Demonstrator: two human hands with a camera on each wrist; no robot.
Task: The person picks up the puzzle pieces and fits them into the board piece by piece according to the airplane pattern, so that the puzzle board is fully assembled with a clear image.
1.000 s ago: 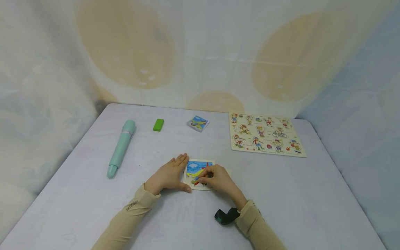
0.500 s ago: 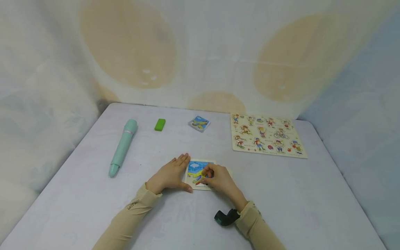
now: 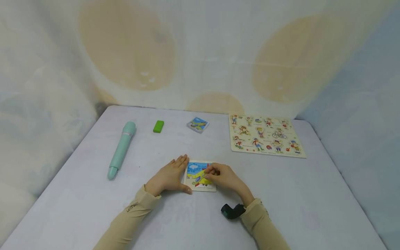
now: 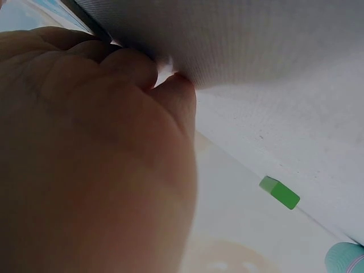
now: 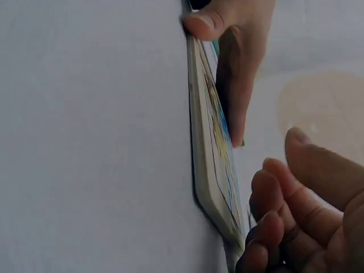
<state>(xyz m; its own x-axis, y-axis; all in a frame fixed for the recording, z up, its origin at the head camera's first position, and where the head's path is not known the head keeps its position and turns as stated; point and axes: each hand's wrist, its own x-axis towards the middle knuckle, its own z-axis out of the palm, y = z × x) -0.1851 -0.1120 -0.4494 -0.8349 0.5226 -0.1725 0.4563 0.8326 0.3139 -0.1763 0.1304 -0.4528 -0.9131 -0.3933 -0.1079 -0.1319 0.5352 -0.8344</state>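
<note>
A small square jigsaw puzzle (image 3: 193, 166) with a yellow aeroplane picture in a pale frame lies flat on the table in the head view. My left hand (image 3: 170, 175) rests along its left side, fingers stretched away from me and thumb at the near left corner. Over the puzzle's right part hovers my right hand (image 3: 225, 176), hiding some of the picture. In the right wrist view, the right thumb and loosely bent fingers (image 5: 315, 210) are apart with nothing between them, beside the puzzle's edge (image 5: 207, 187). The left wrist view mostly shows the back of the left hand (image 4: 96, 142).
A mint-green microphone-shaped tube (image 3: 122, 151) lies at the left, with a green block (image 3: 158, 126) to its right. Farther back sit a small square aeroplane picture (image 3: 198, 124) and a large board of children's figures (image 3: 265, 135). A black device (image 3: 231, 211) is on the right wrist.
My right hand has shifted slightly right, its fingers uncovering more of the puzzle's lower right, where yellow aeroplane parts now show. The left hand stays in place.
</note>
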